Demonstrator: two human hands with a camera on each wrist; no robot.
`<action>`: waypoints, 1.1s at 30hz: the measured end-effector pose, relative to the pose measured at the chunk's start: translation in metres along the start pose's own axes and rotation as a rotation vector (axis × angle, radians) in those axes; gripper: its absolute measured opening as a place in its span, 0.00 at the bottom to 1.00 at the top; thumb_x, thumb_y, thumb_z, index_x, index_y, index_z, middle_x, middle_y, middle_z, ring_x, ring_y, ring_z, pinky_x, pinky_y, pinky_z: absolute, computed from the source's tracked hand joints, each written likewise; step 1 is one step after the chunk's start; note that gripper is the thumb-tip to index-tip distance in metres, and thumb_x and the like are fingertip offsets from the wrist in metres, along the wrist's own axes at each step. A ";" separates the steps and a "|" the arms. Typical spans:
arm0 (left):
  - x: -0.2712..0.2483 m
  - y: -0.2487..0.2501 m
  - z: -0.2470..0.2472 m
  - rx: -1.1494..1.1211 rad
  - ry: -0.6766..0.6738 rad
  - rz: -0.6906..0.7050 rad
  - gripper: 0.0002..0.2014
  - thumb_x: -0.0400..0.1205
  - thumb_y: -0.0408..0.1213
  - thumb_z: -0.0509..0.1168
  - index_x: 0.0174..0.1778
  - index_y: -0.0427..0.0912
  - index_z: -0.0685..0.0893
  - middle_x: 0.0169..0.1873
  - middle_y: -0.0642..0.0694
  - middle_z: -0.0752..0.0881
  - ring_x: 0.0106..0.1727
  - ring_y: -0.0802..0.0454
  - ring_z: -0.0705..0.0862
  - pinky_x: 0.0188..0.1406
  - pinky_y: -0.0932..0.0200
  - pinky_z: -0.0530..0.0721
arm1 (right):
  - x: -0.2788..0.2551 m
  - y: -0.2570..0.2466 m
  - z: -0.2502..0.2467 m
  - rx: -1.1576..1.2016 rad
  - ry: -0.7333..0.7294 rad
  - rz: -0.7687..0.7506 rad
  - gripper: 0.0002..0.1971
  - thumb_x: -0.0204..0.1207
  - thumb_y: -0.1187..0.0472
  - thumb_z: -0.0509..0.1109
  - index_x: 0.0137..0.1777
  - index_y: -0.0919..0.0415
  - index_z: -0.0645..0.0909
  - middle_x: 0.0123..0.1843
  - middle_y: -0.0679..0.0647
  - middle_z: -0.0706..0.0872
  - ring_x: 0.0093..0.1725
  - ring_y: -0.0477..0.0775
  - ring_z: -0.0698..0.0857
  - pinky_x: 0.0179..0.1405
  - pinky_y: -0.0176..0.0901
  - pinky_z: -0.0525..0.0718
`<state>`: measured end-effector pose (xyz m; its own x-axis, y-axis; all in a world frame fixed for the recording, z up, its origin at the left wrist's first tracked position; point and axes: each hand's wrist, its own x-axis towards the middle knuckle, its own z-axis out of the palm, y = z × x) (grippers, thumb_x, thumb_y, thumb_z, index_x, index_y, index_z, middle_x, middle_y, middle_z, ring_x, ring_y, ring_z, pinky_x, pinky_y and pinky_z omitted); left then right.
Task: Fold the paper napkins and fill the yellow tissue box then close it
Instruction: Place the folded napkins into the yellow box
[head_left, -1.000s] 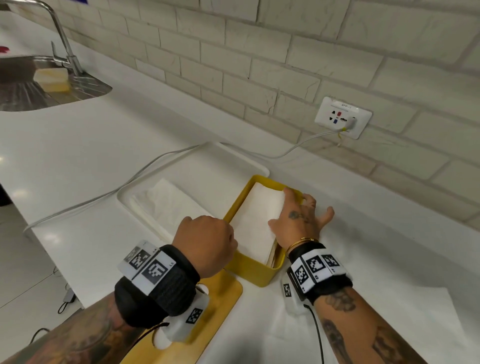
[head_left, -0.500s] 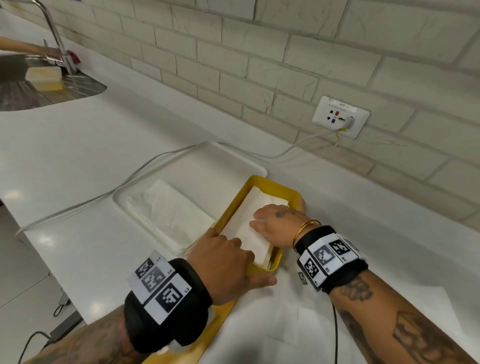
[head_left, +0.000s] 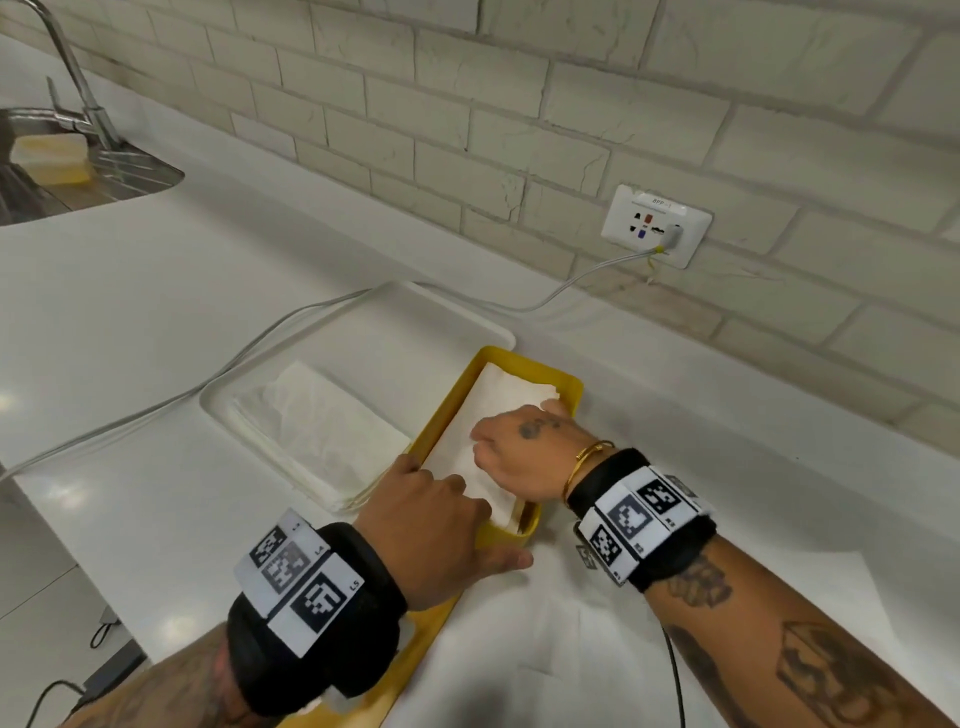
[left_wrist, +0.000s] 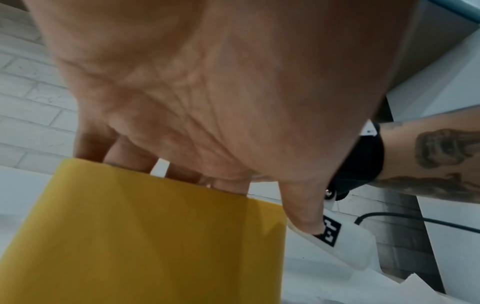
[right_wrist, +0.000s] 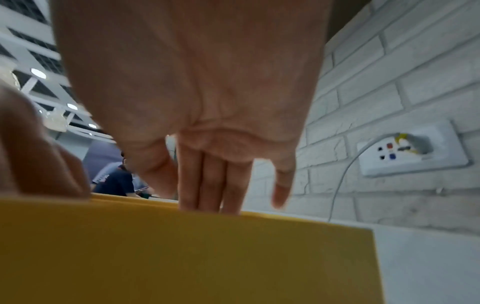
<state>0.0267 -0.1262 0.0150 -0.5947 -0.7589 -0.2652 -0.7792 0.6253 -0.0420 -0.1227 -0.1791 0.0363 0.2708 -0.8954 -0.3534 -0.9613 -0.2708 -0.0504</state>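
The open yellow tissue box (head_left: 524, 366) lies on the white counter with folded white napkins (head_left: 493, 400) inside. My right hand (head_left: 519, 452) reaches in from the right, its straight fingers (right_wrist: 205, 185) pressing down on the napkins. My left hand (head_left: 431, 519) covers the box's near end, fingers (left_wrist: 130, 156) down inside behind the yellow wall (left_wrist: 142, 236) and the thumb (head_left: 506, 560) stretched along the outside. The yellow lid (head_left: 421, 649) lies flat under my left wrist. A stack of napkins (head_left: 322, 421) waits in a white tray (head_left: 447, 312) left of the box.
Unfolded napkins (head_left: 571, 649) are spread on the counter at the front right. A grey cable (head_left: 291, 322) runs from the wall socket (head_left: 655, 224) behind the tray. A sink (head_left: 78, 182) with a sponge (head_left: 49, 156) and tap sits far left. The counter edge drops off at the left.
My left hand has left its fist beside the box and moved over the near end, fingers into the box. My right hand has slid back from the far end to the middle.
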 end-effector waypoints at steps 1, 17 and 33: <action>0.000 0.000 0.001 -0.004 0.007 0.004 0.48 0.74 0.78 0.32 0.69 0.53 0.84 0.54 0.50 0.87 0.53 0.47 0.85 0.72 0.47 0.70 | 0.003 0.003 0.002 -0.018 -0.059 0.044 0.18 0.89 0.52 0.50 0.65 0.56 0.78 0.70 0.56 0.84 0.71 0.60 0.79 0.80 0.67 0.58; -0.007 -0.009 0.014 -0.253 0.228 -0.004 0.45 0.72 0.78 0.37 0.73 0.58 0.81 0.65 0.55 0.85 0.65 0.50 0.83 0.71 0.48 0.75 | -0.074 0.070 -0.009 0.600 0.428 0.187 0.19 0.85 0.46 0.66 0.70 0.54 0.81 0.70 0.51 0.85 0.72 0.54 0.81 0.75 0.50 0.75; -0.050 0.173 0.056 -0.226 -0.050 0.498 0.44 0.70 0.78 0.40 0.84 0.70 0.63 0.88 0.57 0.59 0.88 0.56 0.58 0.84 0.60 0.58 | -0.396 0.104 0.164 0.804 0.217 0.678 0.21 0.74 0.45 0.79 0.66 0.33 0.79 0.68 0.31 0.80 0.66 0.34 0.79 0.69 0.35 0.77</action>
<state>-0.0675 0.0303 -0.0328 -0.8967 -0.3682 -0.2459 -0.4323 0.8479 0.3069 -0.3387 0.2053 0.0176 -0.4044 -0.8367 -0.3693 -0.6442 0.5472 -0.5344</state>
